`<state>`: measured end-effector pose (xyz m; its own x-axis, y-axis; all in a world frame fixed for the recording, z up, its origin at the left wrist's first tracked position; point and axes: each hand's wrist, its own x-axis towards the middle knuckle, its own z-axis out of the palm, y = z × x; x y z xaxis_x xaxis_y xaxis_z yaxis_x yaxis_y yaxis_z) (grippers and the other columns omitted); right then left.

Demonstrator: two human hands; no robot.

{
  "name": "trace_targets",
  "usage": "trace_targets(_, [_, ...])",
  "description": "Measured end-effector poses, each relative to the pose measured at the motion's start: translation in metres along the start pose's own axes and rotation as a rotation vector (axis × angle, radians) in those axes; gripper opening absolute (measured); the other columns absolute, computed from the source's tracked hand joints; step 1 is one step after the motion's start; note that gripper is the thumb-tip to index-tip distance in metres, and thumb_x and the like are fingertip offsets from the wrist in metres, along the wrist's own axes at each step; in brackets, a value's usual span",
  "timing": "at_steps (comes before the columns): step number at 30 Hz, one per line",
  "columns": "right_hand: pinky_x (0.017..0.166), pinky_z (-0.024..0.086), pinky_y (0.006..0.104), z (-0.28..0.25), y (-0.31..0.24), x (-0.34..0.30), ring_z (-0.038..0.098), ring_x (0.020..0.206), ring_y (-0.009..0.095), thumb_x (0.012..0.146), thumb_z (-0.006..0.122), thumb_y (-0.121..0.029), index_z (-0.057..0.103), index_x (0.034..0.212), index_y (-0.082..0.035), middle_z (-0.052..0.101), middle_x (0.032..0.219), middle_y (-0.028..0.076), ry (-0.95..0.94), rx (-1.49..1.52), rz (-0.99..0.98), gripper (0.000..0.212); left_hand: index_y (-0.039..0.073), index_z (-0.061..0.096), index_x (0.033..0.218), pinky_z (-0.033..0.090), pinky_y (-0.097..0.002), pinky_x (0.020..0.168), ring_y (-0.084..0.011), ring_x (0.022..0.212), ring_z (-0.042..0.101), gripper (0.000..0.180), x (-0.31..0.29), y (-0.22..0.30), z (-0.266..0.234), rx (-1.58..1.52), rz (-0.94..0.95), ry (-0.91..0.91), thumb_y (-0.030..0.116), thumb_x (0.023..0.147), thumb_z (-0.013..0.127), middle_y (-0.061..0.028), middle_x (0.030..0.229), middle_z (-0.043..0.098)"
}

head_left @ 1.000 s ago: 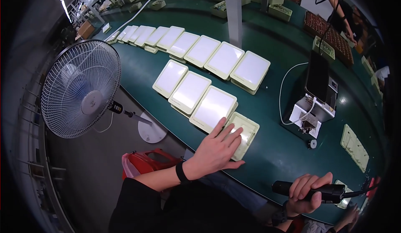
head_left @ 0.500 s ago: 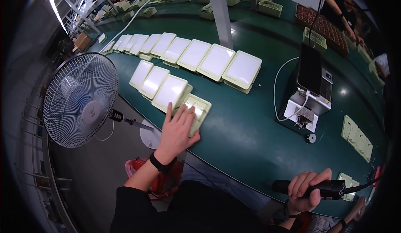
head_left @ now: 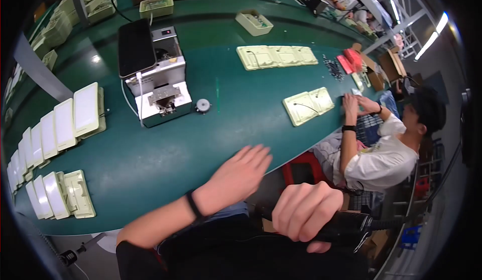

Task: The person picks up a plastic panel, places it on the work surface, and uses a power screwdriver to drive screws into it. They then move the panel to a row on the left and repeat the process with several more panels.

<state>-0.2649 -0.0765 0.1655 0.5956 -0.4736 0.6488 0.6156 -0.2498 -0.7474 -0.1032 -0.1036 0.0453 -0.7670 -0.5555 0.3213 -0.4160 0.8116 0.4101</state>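
Note:
My left hand [head_left: 236,175] is over the green table [head_left: 201,149] near its front edge, fingers stretched out and holding nothing. In my right hand [head_left: 309,212], close to my body, is a black corded electric screwdriver [head_left: 346,228], fingers wrapped round it. Beyond my left hand, two pale green plastic casings [head_left: 301,110] lie side by side, insides up, with thin black wires. Farther back is a row of similar casings [head_left: 273,57]. At the near left, an open-faced pale casing [head_left: 79,194] lies beside several white-panelled ones [head_left: 55,194].
A metal machine [head_left: 163,86] with a black phone on top stands left of centre, a small round metal part [head_left: 203,105] beside it. White-panelled units [head_left: 64,124] line the left. A co-worker [head_left: 381,149] sits at right, hands on the table. Small dark parts [head_left: 332,68] lie far right.
My view has swung to the right. My left hand has let go of the pale casing at the left and moved away from it. The screwdriver is still in my right hand.

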Motion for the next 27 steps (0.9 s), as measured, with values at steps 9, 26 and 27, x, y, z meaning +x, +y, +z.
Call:
trace_targets(9, [0.049,0.054,0.0405,0.014,-0.038,0.01,0.059,0.05,0.028,0.088,0.075,-0.001,0.062,0.085,0.009,0.065,0.071,0.016,0.042,-0.063,-0.003,0.016,-0.001,0.055,0.142,0.037,-0.05,0.12,-0.0286,0.138,0.052,0.071,0.142,-0.037,0.086,0.136,-0.01,0.068,0.037,0.086,0.076,-0.0136,0.141,0.059])
trace_targets(26, [0.053,0.045,0.0346,-0.014,0.135,0.178,0.049,0.054,0.017,0.1,0.061,-0.015,0.048,0.106,-0.007,0.051,0.07,0.006,0.414,-0.456,-0.064,0.016,0.017,0.047,0.157,0.035,-0.0566,0.122,-0.0329,0.145,0.044,0.097,-0.18,0.026,-0.04,0.253,-0.711,0.046,0.047,0.073,0.086,-0.0097,0.147,0.054])
trace_targets(27, [0.053,0.044,0.0344,-0.014,0.142,0.179,0.048,0.053,0.017,0.1,0.061,-0.015,0.048,0.106,-0.007,0.05,0.069,0.006,0.467,-0.465,-0.041,0.016,0.017,0.048,0.156,0.035,-0.0568,0.122,-0.0319,0.144,0.045,0.099,-0.18,0.025,-0.038,0.279,-0.723,0.052,0.047,0.071,0.088,-0.0083,0.147,0.054])
